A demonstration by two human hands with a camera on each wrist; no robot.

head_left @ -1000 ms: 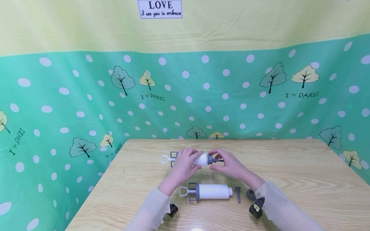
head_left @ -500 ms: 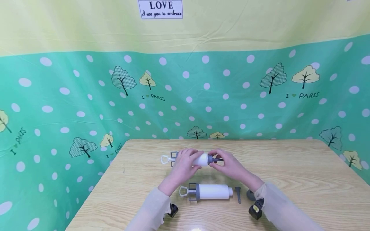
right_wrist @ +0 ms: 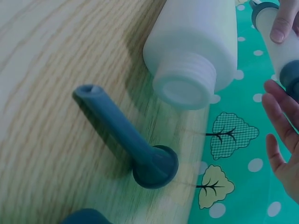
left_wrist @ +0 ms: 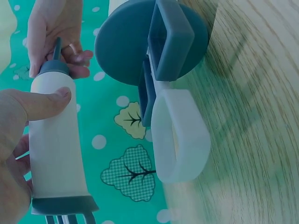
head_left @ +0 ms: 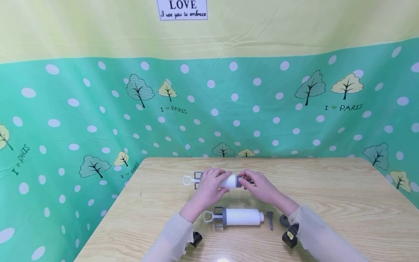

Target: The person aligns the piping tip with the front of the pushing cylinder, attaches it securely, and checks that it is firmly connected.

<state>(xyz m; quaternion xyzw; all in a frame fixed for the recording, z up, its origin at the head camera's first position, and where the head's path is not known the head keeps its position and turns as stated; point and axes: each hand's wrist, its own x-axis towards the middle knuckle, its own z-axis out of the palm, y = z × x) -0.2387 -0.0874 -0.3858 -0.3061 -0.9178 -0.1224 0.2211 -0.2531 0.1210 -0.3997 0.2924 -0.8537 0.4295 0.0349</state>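
A white syringe-style sausage stuffer (head_left: 230, 182) is held sideways above the far part of the table, its ring handle to the left. My left hand (head_left: 208, 185) grips its barrel (left_wrist: 56, 149), thumb across the front and fingers behind. At the right end is a grey screw cap (left_wrist: 53, 68), with a narrow grey nozzle (left_wrist: 57, 49) sticking out of it. My right hand (head_left: 260, 186) pinches that cap between thumb and fingers. The right fingers mostly cover the nozzle in the head view.
Nearer me, a second white stuffer (head_left: 243, 217) lies on the wooden table (head_left: 327, 189), its threaded mouth (right_wrist: 184, 86) bare. Beside that mouth lies a loose grey funnel-shaped nozzle (right_wrist: 121, 126). A round grey part (head_left: 284, 220) sits by the right sleeve, partly hidden. A patterned cloth (head_left: 196, 91) hangs behind.
My right thumb and fingers have shifted left around the cap, and less of the nozzle shows. My left hand and the stuffer have stayed almost still.
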